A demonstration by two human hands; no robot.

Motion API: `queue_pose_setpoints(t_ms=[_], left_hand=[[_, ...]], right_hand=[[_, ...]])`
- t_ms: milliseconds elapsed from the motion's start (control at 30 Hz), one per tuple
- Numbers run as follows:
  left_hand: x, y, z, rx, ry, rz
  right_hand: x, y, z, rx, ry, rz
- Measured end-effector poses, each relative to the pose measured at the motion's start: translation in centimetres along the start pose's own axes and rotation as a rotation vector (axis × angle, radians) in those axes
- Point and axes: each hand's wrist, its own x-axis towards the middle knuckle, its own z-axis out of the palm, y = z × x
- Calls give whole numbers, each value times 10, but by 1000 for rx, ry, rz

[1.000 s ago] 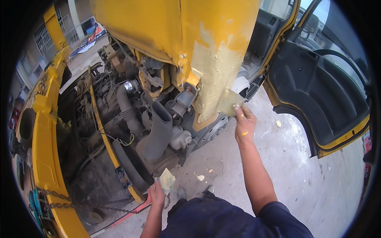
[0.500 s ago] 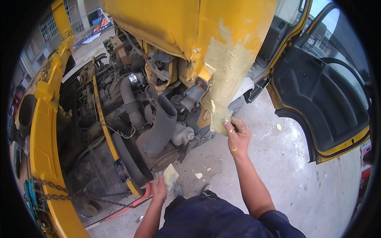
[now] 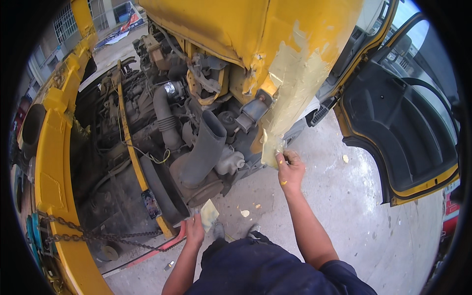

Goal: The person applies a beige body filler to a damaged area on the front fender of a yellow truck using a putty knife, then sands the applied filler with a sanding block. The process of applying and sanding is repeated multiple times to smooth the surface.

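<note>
A thin, putty-smeared spreader [image 3: 271, 148] is pinched between the thumb and fingers of my right hand [image 3: 291, 171]. It sits at the lower end of a broad pale putty layer [image 3: 296, 81] on the corner of the yellow truck cab [image 3: 211, 27]; whether its edge touches there, I cannot tell. Yellow smears mark this hand. Lower left, my left hand [image 3: 194, 231] grips a second flat pale spreader [image 3: 209, 215] with putty on it, held out over the ground beside the engine bay. Its fingers are partly hidden.
Left of the cab lies the exposed engine with a large black air duct [image 3: 204, 150]. A yellow beam [image 3: 54, 162] with a rusty chain [image 3: 93, 239] runs along the left. At right, the cab door [image 3: 400, 132] hangs open. Putty drops [image 3: 245, 213] spot the concrete floor.
The view has shifted, so the cab and engine appear farther right. My right hand and its spreader have moved slightly down and left relative to the putty layer. Both hands keep their holds.
</note>
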Motion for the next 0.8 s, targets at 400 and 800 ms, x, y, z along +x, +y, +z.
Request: queue_pose_setpoints(t_ms=[400,800], left_hand=[[4,1,-4,-22,-24,2],[-3,5,-4,-62,-3,-3]], right_hand=[[-23,30,12,-98,-43,51],[-28,-22,6,-78,40,-117]])
